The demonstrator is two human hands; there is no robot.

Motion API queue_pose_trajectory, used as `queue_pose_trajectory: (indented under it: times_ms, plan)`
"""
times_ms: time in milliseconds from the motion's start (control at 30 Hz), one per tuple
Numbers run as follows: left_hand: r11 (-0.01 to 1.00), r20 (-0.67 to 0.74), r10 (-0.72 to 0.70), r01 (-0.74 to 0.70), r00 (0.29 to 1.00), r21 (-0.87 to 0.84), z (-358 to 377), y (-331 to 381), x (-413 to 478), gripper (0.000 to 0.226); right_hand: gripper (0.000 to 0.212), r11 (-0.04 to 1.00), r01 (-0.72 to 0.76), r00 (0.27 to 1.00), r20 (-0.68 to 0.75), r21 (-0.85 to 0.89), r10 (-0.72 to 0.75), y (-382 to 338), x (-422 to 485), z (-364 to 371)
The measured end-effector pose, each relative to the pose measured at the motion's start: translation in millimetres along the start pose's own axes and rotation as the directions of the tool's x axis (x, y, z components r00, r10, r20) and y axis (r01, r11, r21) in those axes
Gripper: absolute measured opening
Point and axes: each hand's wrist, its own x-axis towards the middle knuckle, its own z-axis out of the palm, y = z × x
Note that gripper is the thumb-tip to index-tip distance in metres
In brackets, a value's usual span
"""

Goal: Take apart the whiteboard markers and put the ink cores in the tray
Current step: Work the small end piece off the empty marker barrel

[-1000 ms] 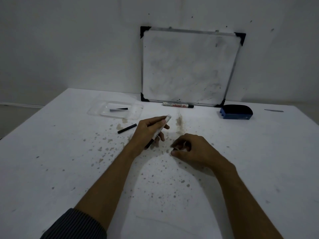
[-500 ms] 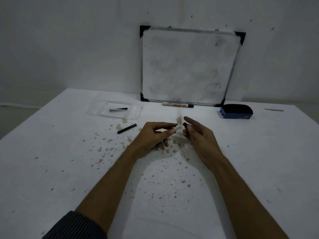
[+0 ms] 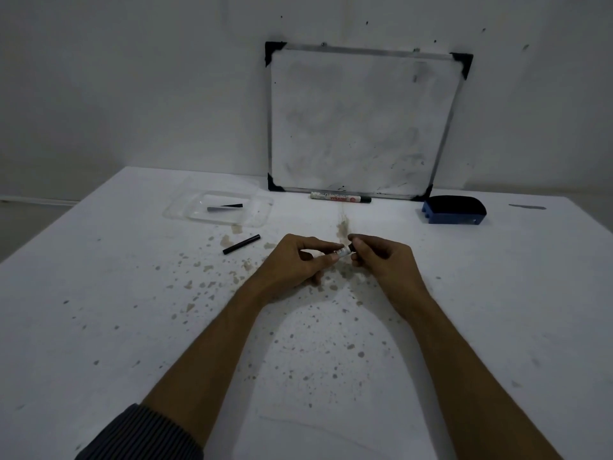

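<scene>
While the left hand (image 3: 298,260) pinches the marker (image 3: 341,252) by its white barrel, the right hand (image 3: 381,257) nips its dark end; the marker lies level between them, so they'd pull apart sideways, short of the tray (image 3: 179,212).

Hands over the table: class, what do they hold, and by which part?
One whiteboard marker: the left hand grips its white barrel, the right hand pinches its black end.
</scene>
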Motion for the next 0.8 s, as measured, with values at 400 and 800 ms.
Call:
queue_pose_trajectory:
  times_ms: [400,800]
  plan:
    - [0.993,0.017,0.013,-0.011,1.000,-0.117,-5.4,0.4,-1.9,0.022,0.020,0.994,0.009,0.997,0.078,0.108,-0.017,-5.5,-6.0,6.5]
    - [0.993,-0.028,-0.041,0.038,0.999,-0.116,-3.2,8.2,-4.0,0.026,0.020,0.993,-0.001,0.992,0.127,0.120,-0.014,-6.0,-5.6,8.2]
